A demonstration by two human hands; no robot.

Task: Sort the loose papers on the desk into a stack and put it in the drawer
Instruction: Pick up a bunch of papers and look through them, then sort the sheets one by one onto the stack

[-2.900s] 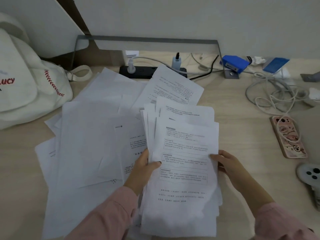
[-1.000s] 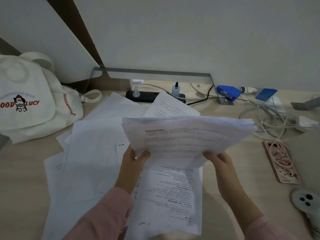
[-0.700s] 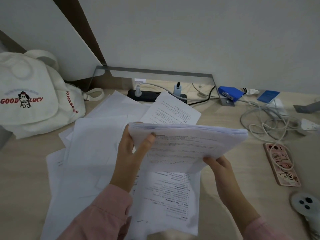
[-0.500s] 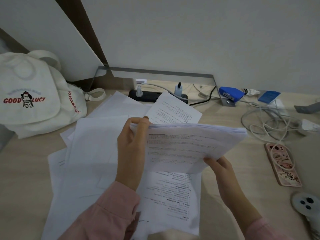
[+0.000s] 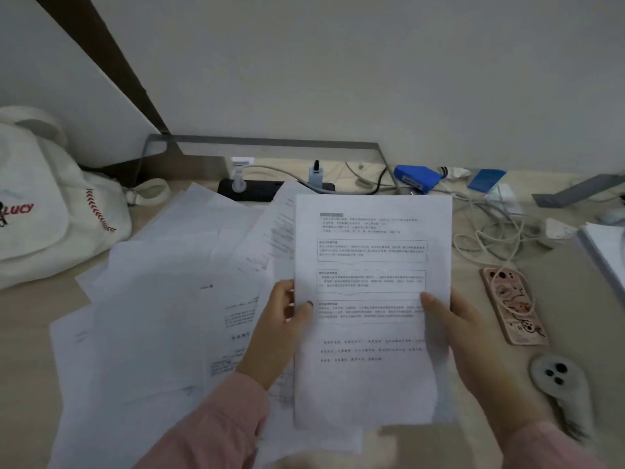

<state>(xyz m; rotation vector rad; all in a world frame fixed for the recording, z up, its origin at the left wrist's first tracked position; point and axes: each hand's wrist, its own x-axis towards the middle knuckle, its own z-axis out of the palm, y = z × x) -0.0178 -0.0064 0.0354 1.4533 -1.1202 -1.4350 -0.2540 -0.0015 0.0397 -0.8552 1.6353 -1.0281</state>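
Note:
I hold a squared-up stack of printed papers (image 5: 372, 299) upright above the desk, printed side towards me. My left hand (image 5: 277, 326) grips its left edge with the thumb on the front. My right hand (image 5: 453, 326) grips the right edge the same way. Loose white sheets (image 5: 162, 316) lie fanned and overlapping on the desk to the left, and one more sheet (image 5: 314, 441) lies under the stack near the front edge. No drawer is in view.
A white cloth bag (image 5: 44, 211) sits at the far left. A black power strip (image 5: 250, 189), tangled white cables (image 5: 490, 238) and a blue box (image 5: 417, 177) line the back. A pink-cased phone (image 5: 514, 306) and a grey device (image 5: 558, 377) lie at the right.
The stack was lifted off the desk, held sideways while my left hand slid along its end, and is now turned upright with both hands on its side edges.

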